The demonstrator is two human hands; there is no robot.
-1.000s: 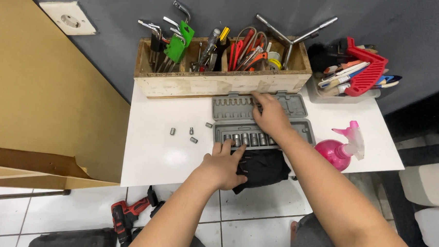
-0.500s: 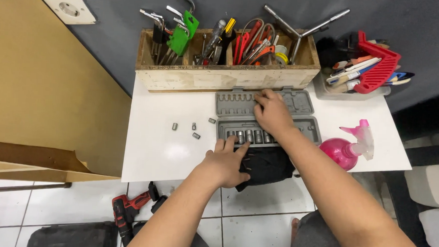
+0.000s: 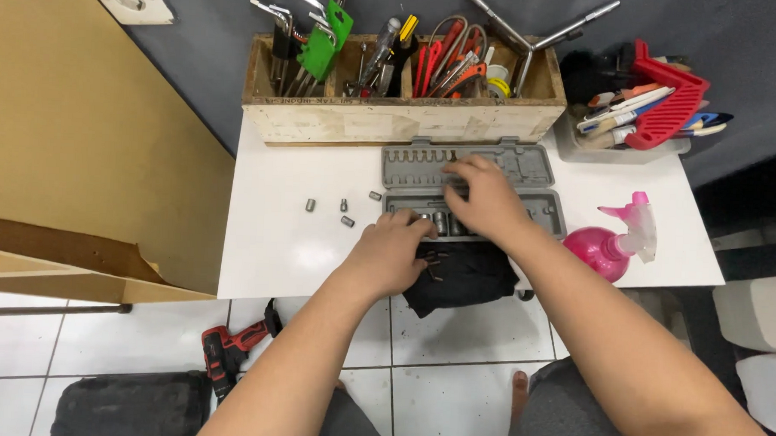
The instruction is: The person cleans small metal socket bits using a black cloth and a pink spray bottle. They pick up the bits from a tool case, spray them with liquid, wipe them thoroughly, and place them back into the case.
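Head view: both hands [image 3: 387, 252] crowd the socket case [image 3: 544, 172] at the table edge [image 3: 256, 292].

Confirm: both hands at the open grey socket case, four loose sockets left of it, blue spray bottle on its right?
Not quite: the spray bottle is pink, not blue, as the head view shows. Both the left hand and right hand are at the open grey socket case, with four loose sockets left of it.

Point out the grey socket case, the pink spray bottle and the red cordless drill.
grey socket case [image 3: 540, 163]: head view, on the bare right part of its open lid.
pink spray bottle [image 3: 599, 247]: head view, on its round pink body.
red cordless drill [image 3: 229, 346]: head view, on its red housing, down on the floor.
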